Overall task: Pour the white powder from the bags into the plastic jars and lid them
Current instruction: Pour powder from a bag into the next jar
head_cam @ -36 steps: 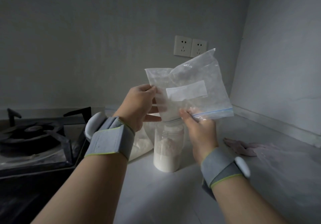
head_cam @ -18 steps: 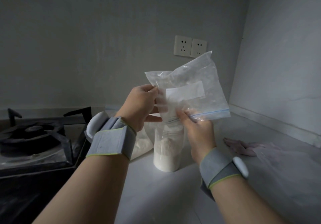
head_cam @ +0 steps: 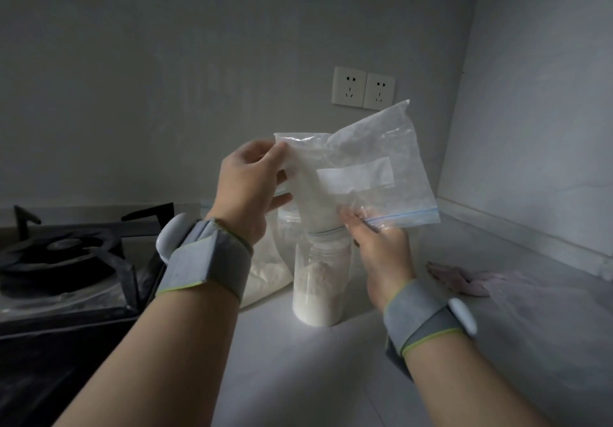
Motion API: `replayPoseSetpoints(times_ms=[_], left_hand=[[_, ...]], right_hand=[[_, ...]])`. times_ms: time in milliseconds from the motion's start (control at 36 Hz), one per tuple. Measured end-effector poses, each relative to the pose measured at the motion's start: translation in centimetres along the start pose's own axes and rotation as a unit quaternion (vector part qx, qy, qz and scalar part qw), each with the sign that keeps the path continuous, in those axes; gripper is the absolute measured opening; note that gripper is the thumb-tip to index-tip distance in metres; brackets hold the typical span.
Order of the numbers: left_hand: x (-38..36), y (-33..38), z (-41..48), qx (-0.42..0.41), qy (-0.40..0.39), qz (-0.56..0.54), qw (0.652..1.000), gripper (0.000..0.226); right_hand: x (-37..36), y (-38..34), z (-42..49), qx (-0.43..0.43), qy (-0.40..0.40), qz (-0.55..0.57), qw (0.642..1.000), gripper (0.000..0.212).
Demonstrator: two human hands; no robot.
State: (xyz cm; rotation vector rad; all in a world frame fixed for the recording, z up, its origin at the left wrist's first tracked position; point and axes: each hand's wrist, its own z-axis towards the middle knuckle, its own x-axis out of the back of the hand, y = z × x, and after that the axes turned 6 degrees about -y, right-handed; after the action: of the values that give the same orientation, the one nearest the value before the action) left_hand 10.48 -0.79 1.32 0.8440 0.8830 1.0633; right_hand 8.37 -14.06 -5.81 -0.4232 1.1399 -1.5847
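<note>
A clear zip bag [head_cam: 371, 148] with a white label and a blue zip line is upended over an open plastic jar [head_cam: 320, 280] on the counter. Its mouth sits at the jar's opening, and a band of white powder runs down the bag's left part. The jar is roughly a third full of powder. My left hand [head_cam: 248, 188] pinches the bag's upper left edge. My right hand [head_cam: 378, 247] pinches the bag near the zip, just right of the jar. A second bag with powder [head_cam: 268, 274] lies behind my left wrist.
A black gas stove [head_cam: 66, 261] stands at the left. A second clear jar [head_cam: 287, 224] is partly hidden behind the first. A pinkish cloth [head_cam: 461, 279] and an empty clear bag [head_cam: 544, 307] lie on the right of the grey counter. Walls close the back and right, with two sockets [head_cam: 363, 92].
The bag has tilted slightly, its top corner swinging right, and the powder has slid down toward its mouth. Both hands keep their hold.
</note>
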Motion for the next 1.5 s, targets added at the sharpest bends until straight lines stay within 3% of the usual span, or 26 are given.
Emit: replayPoseSetpoints(times_ms=[306,417,528,1028,1500], left_hand=[[-0.4,-0.6,0.1,0.002,-0.038,0.001,0.999,0.012],[-0.3,-0.8,0.1,0.026,-0.07,0.027,0.997,0.012],[-0.4,-0.7,-0.1,0.041,-0.096,0.038,0.994,0.011],[-0.5,-0.9,-0.2,0.056,-0.114,0.055,0.99,0.01],[-0.3,-0.6,-0.2,0.077,-0.129,0.041,0.988,0.012]], right_hand=[[-0.2,-0.3,-0.4,-0.004,-0.024,0.008,1.0,0.025],[0.1,-0.5,-0.1,-0.004,0.021,0.019,1.0,0.026],[-0.2,-0.5,-0.4,-0.014,0.007,0.008,1.0,0.023],[-0.4,-1.1,-0.7,-0.028,0.012,0.015,0.999,0.029],[-0.5,-2.1,-1.3,-0.054,-0.005,0.033,0.998,0.016]])
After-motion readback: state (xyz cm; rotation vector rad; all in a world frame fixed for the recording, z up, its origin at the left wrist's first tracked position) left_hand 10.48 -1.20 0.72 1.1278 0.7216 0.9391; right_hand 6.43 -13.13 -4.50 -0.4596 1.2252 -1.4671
